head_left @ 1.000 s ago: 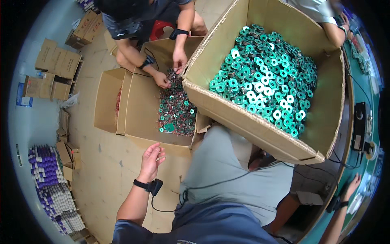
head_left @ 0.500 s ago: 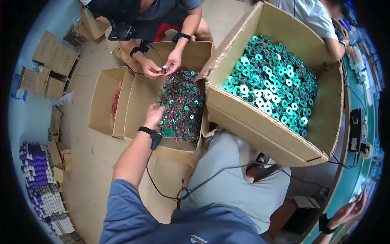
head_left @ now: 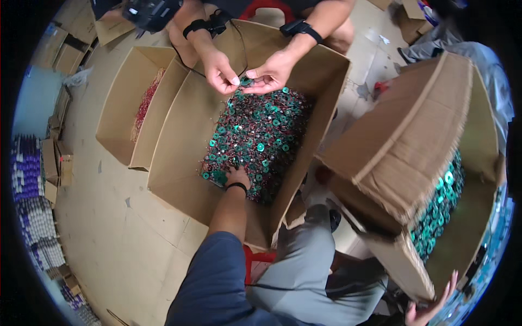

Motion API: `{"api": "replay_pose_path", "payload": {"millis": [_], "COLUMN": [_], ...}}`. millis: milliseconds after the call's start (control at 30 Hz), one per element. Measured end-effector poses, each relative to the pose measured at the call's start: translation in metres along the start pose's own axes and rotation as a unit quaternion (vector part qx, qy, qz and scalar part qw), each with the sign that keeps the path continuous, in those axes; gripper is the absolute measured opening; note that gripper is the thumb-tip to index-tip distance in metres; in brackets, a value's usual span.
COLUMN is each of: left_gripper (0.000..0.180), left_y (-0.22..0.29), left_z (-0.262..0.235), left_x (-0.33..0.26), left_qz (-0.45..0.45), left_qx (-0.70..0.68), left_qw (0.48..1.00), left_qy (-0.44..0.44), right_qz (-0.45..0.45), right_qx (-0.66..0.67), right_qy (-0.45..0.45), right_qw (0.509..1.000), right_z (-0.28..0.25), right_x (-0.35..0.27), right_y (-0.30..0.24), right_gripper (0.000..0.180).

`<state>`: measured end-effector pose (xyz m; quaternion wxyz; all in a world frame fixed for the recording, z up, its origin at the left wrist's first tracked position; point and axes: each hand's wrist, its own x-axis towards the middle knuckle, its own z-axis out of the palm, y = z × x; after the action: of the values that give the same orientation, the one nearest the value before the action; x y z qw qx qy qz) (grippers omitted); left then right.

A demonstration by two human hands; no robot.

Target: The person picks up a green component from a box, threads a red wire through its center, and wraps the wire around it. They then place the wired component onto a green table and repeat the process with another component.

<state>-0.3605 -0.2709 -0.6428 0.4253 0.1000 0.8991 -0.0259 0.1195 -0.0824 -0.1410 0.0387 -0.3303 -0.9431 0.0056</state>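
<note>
My left hand (head_left: 238,176) reaches down into a deep cardboard box (head_left: 179,157), its fingers partly buried in a pile of small green ring-shaped parts with reddish wires (head_left: 261,130). Whether the fingers close on anything is hidden. Beside them lies a flat green piece (head_left: 219,177). At the lower right, my right hand (head_left: 437,304) is open, fingers stretched, by the near corner of a second cardboard box (head_left: 402,141) with green rings (head_left: 443,201) inside. Across from me, another person's hands (head_left: 272,73) hold a small green ring part (head_left: 246,81) over the pile.
A narrower carton (head_left: 117,103) with red wire-like pieces (head_left: 147,106) stands left of the middle box. Purple and white stacks (head_left: 30,185) line the left wall, with small cartons (head_left: 65,168) nearby. A teal bench (head_left: 486,261) runs along the right.
My left hand has gone down into the pile. My right hand has come from the bench to the second box's corner. The view has shifted, and that box now appears farther right and tilted.
</note>
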Motion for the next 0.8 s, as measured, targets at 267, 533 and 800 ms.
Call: {"api": "replay_pose_path", "payload": {"millis": [267,533,800], "left_gripper": [0.084,0.091,0.070], "left_y": [0.000,-0.001,-0.003], "left_z": [0.037,0.033,0.065], "left_x": [0.049,0.077,0.106], "left_qz": [-0.059,-0.059,-0.091], "left_qx": [0.015,-0.011,-0.088], "left_qw": [0.998,0.998,0.980], "left_qy": [-0.016,0.006,0.156], "right_qz": [-0.014,-0.028,-0.027], "right_qx": [-0.088,-0.093,-0.094], "right_qy": [0.044,0.036,0.020], "right_qw": [0.995,0.995,0.995], "right_z": [0.025,0.060,0.070], "right_x": [0.027,0.061,0.063], "right_y": [0.000,0.009,0.018], "right_gripper": [0.078,0.077,0.076]}}
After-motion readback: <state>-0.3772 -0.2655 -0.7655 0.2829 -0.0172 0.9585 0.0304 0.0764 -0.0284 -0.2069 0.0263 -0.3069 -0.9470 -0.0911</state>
